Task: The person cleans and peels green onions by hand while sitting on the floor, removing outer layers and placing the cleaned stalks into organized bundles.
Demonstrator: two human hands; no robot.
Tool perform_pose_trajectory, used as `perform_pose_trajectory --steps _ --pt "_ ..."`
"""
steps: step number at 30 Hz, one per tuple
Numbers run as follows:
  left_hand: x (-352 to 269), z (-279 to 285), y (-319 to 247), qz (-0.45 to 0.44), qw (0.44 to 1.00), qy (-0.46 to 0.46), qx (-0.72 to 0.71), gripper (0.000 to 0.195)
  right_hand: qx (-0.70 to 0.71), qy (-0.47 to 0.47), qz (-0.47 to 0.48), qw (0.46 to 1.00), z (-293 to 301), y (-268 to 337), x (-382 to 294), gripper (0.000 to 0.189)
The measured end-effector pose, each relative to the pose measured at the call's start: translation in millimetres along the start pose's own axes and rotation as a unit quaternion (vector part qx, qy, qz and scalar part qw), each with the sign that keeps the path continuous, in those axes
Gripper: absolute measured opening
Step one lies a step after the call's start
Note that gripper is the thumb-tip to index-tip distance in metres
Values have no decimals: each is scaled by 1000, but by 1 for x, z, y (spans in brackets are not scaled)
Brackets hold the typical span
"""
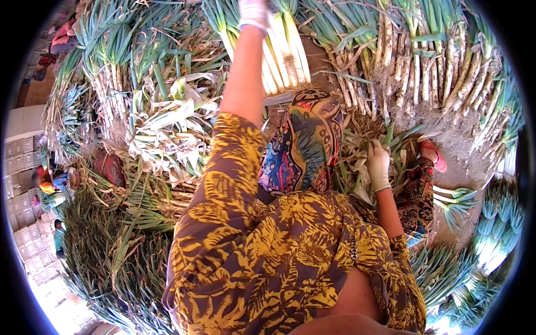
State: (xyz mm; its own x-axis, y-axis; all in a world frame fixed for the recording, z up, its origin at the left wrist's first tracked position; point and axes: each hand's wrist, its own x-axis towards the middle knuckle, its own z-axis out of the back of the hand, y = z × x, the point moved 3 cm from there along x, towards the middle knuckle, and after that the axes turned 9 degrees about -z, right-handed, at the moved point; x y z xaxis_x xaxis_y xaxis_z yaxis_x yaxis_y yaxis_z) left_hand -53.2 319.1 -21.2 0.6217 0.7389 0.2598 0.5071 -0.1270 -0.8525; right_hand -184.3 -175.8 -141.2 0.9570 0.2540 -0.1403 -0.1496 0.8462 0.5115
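My left hand [253, 13], in a white glove and blurred, reaches far forward over a row of peeled white leek-like green onions [289, 54]. Its fingers are cut off by the top edge, so its grip is unclear. My right hand [378, 164], in a pale glove, is low beside my bent knee [307, 142] in patterned trousers. It touches or hovers just over stripped leaves [356, 167]. Green blades stick out close to its fingertips, which are partly hidden.
Unpeeled green onions with roots [444, 75] line the far right, and more bundles [104, 83] stand at far left. Dry peelings [171, 125] are heaped left of my arm. A few peeled onions [454, 199] lie on the ground at right. Other people [52, 182] are at the left rim.
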Motion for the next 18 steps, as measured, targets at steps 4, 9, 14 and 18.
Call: perform_pose_trajectory --steps 4,9,14,18 --pt "2 113 51 2 993 -14 115 29 -28 24 -40 999 -27 -61 -32 19" --pt "-27 192 122 111 966 -83 219 51 -16 94 -128 987 -32 -77 -60 22" --pt "-79 215 184 210 649 131 719 70 -9 151 -191 970 -43 -82 -82 22" --pt "-89 241 201 209 746 127 620 74 14 130 -147 981 -46 -79 -82 22"
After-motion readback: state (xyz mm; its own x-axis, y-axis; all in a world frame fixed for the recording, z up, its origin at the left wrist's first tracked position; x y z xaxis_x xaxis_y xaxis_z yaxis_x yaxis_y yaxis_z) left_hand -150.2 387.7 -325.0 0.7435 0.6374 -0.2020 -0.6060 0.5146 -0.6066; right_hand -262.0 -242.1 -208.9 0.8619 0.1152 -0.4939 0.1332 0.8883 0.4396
